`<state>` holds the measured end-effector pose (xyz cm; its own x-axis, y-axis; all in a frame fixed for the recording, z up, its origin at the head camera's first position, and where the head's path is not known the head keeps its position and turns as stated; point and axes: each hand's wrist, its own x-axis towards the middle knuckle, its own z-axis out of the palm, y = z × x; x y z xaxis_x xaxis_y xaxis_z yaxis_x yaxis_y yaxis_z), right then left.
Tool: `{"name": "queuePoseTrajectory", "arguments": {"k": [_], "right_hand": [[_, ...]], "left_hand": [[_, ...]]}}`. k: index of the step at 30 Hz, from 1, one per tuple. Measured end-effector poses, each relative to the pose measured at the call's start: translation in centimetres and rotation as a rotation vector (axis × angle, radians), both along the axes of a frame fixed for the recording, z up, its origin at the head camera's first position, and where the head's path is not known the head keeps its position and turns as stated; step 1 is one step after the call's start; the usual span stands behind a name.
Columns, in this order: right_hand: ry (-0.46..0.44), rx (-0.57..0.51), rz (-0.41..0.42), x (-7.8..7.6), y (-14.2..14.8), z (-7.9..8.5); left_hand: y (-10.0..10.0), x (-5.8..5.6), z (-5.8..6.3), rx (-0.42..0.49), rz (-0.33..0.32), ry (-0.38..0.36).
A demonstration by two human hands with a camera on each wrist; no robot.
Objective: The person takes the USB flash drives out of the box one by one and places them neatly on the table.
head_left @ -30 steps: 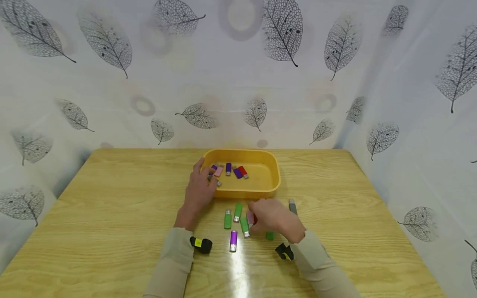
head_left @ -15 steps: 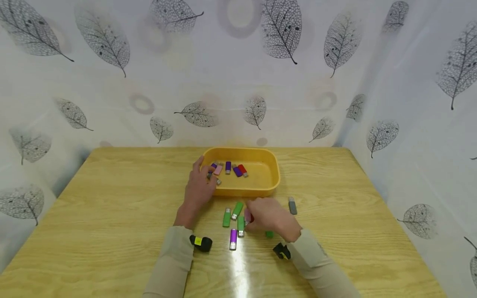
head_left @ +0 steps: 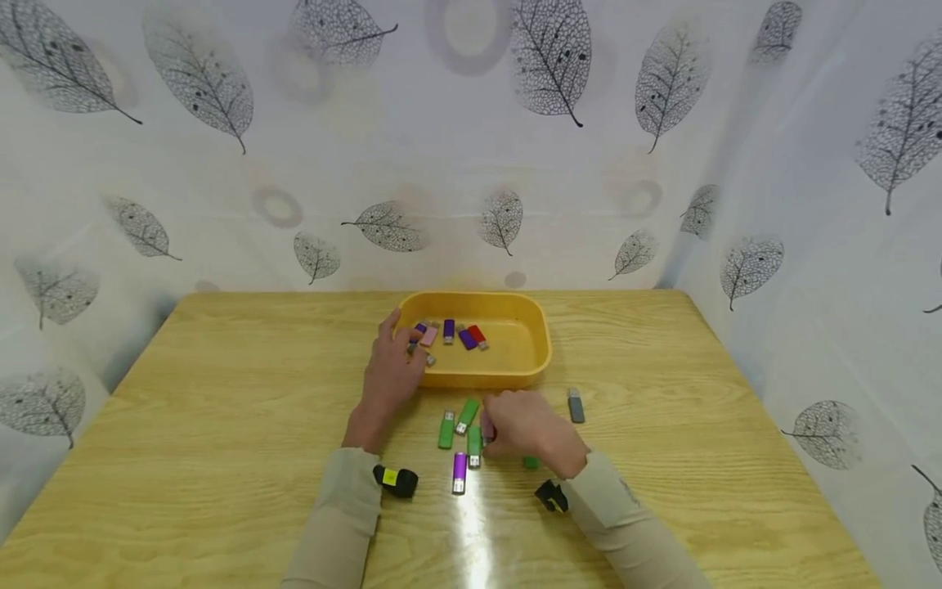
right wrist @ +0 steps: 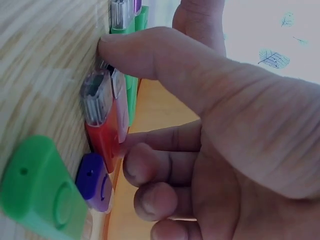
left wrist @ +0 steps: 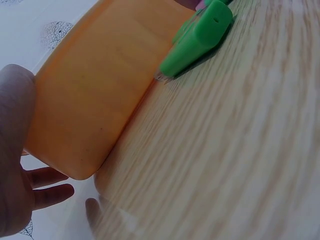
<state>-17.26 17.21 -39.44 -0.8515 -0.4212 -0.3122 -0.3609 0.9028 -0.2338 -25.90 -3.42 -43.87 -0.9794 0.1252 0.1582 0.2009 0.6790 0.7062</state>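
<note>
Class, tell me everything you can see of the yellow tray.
The yellow tray looks like plastic: roughly rectangular, with rounded corners, raised walls and an open top. It sits upright toward the far edge of the wood-grain table. USB drives, purple, pink and red among them, lie mostly toward its left; the left hand holds its left end.

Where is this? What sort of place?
Probably an indoor work corner, though I can't tell in what building: there's a wooden table, a leaf-patterned backdrop and a yellow tray holding USB sticks.
</note>
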Motion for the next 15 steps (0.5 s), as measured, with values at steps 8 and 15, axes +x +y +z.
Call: {"name": "queuePoseTrajectory", "arguments": {"k": [8,15], "right_hand": [[-0.015,-0.019,-0.013,0.12,0.34,-0.24],[0.035,0.011,0.047,-0.42,0.16,-0.25]], "left_hand": [[0.37,-0.10,-0.06,-0.022,-0.024,-0.004],[0.32,-0.33,-0.10,-0.013,-0.010,0.019]]}}
